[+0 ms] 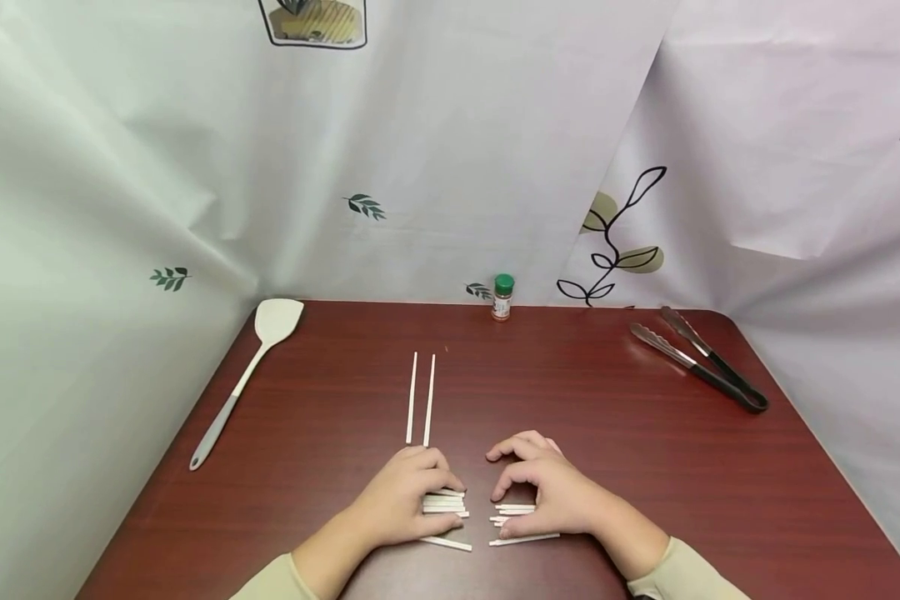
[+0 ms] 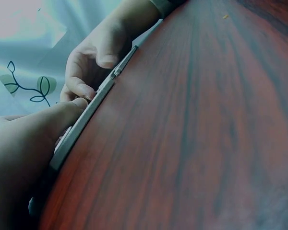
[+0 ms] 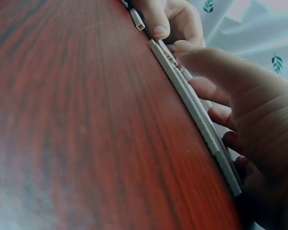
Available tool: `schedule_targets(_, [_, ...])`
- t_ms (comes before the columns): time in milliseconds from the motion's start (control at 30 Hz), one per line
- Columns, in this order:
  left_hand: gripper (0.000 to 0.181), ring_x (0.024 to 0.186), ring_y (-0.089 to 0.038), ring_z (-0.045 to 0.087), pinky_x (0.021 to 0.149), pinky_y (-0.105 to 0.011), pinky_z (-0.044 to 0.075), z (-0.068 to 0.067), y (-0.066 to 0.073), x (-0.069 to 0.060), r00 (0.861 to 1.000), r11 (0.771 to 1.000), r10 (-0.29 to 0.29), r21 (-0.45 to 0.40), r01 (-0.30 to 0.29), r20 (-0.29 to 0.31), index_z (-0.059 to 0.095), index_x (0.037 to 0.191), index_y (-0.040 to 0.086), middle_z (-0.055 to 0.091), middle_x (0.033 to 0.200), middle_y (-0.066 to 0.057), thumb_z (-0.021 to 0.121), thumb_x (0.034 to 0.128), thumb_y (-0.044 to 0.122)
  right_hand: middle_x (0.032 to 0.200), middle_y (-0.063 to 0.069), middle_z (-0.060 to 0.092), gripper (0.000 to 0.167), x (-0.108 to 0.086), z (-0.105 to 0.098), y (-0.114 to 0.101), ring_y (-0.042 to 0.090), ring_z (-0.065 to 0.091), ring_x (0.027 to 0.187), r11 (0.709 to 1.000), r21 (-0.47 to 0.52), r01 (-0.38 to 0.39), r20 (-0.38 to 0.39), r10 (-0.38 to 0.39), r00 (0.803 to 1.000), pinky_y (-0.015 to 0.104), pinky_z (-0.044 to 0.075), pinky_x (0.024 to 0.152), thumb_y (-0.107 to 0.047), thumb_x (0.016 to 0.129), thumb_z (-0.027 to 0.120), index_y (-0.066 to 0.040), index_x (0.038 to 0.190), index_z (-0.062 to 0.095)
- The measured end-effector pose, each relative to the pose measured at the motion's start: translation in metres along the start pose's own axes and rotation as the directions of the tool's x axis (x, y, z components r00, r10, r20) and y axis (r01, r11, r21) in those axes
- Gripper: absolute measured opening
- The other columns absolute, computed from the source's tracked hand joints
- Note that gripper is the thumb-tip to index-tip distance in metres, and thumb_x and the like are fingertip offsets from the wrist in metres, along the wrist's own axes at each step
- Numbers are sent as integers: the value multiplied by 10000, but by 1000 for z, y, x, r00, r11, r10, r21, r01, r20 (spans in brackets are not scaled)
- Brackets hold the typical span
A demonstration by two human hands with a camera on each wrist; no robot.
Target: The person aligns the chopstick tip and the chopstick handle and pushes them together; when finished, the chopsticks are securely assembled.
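On the dark red table, the left hand (image 1: 401,500) curls its thumb and fingers about a row of white chopsticks (image 1: 444,504), whose ends show past the fingertips. Opposite it, across a narrow gap, the right hand (image 1: 551,492) bends its thumb and index finger around more white chopsticks (image 1: 516,508). One loose chopstick (image 1: 450,544) lies by the left thumb, and another chopstick (image 1: 525,541) lies below the right. In the right wrist view, the thumb (image 3: 201,57) is over the stick ends and the other fingers are behind. The palms hide much of both groups.
Two parallel chopsticks (image 1: 428,400) lie beyond the left hand, pointing away. A white spatula (image 1: 251,367) with a grey handle rests at the left edge. A green-capped spice bottle (image 1: 502,298) stands at the back, and metal tongs (image 1: 708,367) with black handles lie far right.
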State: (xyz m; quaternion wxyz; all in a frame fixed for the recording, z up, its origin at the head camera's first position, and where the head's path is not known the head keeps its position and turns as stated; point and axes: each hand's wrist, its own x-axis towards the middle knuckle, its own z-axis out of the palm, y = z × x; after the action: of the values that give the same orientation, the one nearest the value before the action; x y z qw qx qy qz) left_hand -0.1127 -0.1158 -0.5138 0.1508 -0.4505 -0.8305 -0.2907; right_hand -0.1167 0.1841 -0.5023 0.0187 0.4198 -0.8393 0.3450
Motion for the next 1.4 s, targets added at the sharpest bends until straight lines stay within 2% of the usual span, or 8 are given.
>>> schedule_targets(100, [282,946,-27,597,911,-285,476,-1,0,1,1000,1000,-22,3,22,17,809,1027,260,622,966,185,900,814,421,1390,-89,614,317,0,0,1,128,475,1298,1000,5,2,6,-2,1000,513,332,1023,-451,707,978,-411,929,755])
schedule_targets(200, [228,937,-38,604,900,-296,486,0,0,1,1000,1000,-18,10,18,8,812,1018,264,624,951,182,883,828,368,1384,-94,613,306,0,0,2,135,479,1294,1000,-4,14,1,-14,1000,524,341,1010,-473,712,974,-418,916,753])
schedule_targets(400, [203,922,-43,608,894,-288,486,0,-1,0,1000,1000,-27,0,27,2,826,1020,267,627,935,182,873,831,325,1409,-101,603,405,0,-2,0,120,458,1325,1000,-9,20,40,-19,999,479,325,1027,-555,650,983,-418,966,770])
schedule_targets(533, [214,929,-37,611,898,-283,486,-1,-1,0,999,999,-37,-3,37,8,830,1033,261,631,945,182,872,835,332,1407,-99,604,374,1,-3,-1,129,464,1320,999,-10,35,46,-35,998,485,326,1017,-535,662,982,-421,957,783])
schedule_targets(767, [226,923,-40,617,889,-293,498,0,-1,0,1000,1000,-15,6,16,-12,828,1018,233,629,944,157,886,819,322,1381,-109,623,318,2,-3,-2,136,471,1307,1000,8,22,45,-22,999,501,333,1008,-521,684,967,-419,941,811])
schedule_targets(1067, [232,898,-14,586,878,-259,472,-1,0,1,1000,999,-27,-34,26,-10,837,990,247,622,918,169,905,820,390,1329,-87,660,409,2,0,2,157,520,1264,997,9,71,-18,-71,997,508,360,1006,-483,678,990,-355,1012,792])
schedule_targets(1200, [225,893,-23,587,871,-264,470,-1,1,1,1000,999,-23,-27,22,-11,836,986,256,624,916,172,909,808,374,1307,-77,664,380,1,0,3,165,541,1243,998,29,62,-43,-61,997,486,386,990,-461,674,1003,-338,947,770])
schedule_targets(1400, [217,883,-40,591,858,-264,470,-1,2,2,999,999,-33,-15,33,-2,833,972,268,621,901,179,913,800,373,1294,-84,665,328,1,-1,3,153,542,1237,998,58,7,-40,-5,999,439,406,994,-461,686,996,-337,881,763])
